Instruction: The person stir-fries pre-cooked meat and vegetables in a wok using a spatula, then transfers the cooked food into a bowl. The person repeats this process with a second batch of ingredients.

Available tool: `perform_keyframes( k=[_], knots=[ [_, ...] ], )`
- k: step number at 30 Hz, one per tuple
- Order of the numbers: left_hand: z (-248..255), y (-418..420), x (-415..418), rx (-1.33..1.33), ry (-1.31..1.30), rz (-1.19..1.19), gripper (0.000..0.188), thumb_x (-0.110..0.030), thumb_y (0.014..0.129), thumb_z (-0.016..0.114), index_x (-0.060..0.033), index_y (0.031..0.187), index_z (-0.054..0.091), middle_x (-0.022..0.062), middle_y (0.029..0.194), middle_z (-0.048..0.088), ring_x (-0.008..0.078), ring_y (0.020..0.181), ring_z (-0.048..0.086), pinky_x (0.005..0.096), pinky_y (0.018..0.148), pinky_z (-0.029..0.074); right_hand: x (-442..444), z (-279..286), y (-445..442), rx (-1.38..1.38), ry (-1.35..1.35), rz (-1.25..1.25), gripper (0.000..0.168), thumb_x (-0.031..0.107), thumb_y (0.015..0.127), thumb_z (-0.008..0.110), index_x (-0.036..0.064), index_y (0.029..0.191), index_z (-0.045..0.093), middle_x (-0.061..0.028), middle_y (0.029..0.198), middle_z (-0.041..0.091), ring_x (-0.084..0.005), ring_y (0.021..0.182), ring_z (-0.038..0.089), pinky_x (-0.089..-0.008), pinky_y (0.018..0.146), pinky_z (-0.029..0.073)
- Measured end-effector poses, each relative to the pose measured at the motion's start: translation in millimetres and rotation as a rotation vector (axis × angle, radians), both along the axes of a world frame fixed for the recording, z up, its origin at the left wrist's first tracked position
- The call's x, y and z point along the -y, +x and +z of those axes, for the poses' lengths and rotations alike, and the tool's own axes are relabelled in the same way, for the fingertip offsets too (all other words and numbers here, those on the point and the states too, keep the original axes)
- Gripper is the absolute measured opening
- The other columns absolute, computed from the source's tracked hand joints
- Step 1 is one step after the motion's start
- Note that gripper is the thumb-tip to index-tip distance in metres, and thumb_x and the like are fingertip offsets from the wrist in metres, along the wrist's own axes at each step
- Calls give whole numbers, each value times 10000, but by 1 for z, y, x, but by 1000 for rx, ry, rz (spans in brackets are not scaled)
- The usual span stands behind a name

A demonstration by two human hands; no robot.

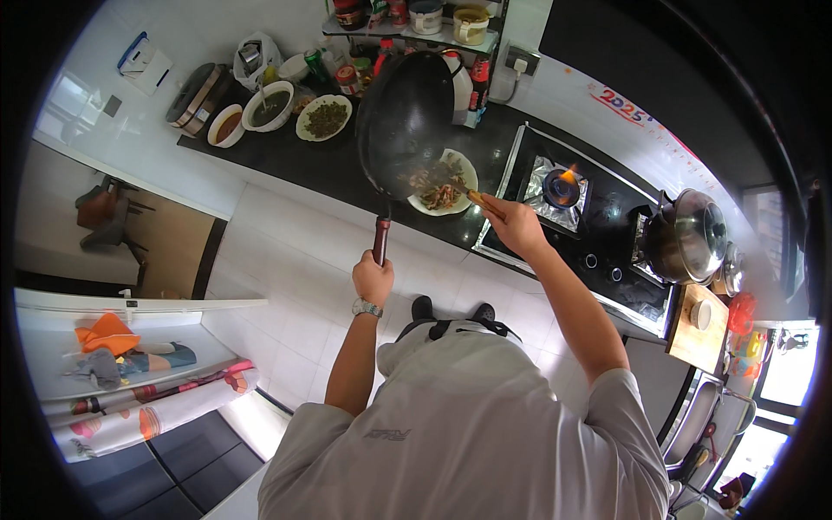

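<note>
My left hand (373, 278) grips the brown handle of a black wok (406, 117). The wok is tipped steeply on its side above the dark counter, its open side towards a white scalloped plate (469, 170). Cooked food (441, 195) in small pieces lies on that plate, partly behind the wok's rim. In my right hand (517, 227) is a cooking spatula (482, 203) with a yellowish-brown handle. Its blade is over the food near the wok's lower rim, blurred and partly hidden.
A gas burner (561, 188) burns with an orange flame at the right. Beyond it stands a lidded steel pot (686, 237). Left of the wok are a plate of chopped greens (326, 119), a soup bowl (268, 107) and a smaller bowl (226, 126). Bottles and jars crowd behind.
</note>
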State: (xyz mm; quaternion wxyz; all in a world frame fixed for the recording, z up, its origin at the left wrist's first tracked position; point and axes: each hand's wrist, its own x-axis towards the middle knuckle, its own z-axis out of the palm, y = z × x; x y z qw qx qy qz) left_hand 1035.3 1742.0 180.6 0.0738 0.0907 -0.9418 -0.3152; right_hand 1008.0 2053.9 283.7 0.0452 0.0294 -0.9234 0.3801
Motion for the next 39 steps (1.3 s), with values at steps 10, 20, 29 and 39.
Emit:
perform_keyframes(
  k=[10, 20, 29, 39],
  knots=[
    [3, -8, 11, -33, -59, 6, 164, -161, 788, 672, -18, 847, 616, 208, 751, 676, 408, 717, 663, 488, 666, 533, -65, 20, -7, -30, 448, 150, 365, 210, 881, 647, 264, 1242, 637, -128, 791, 658, -328, 738, 650, -430, 658, 513],
    [2, -15, 11, -32, -40, -11, 166, -169, 782, 684, -26, 834, 618, 199, 735, 674, 404, 707, 662, 483, 662, 534, -35, 9, -30, -139, 264, 76, 349, 232, 887, 635, 239, 1236, 636, -141, 781, 656, -347, 743, 646, -453, 664, 516],
    [0, -14, 17, -40, -25, -18, 164, -164, 786, 679, -21, 845, 625, 200, 731, 675, 403, 708, 664, 483, 662, 535, -22, 12, -29, 28, 387, 51, 320, 259, 893, 609, 215, 1208, 649, -149, 780, 665, -349, 757, 652, -462, 684, 525],
    [-6, -20, 16, -17, -42, -15, 153, -162, 787, 675, -24, 833, 628, 200, 731, 675, 404, 705, 665, 487, 655, 535, -30, 35, -3, -56, 304, 18, 334, 224, 879, 631, 229, 1212, 653, -134, 786, 661, -334, 747, 648, -448, 673, 519]
  ],
)
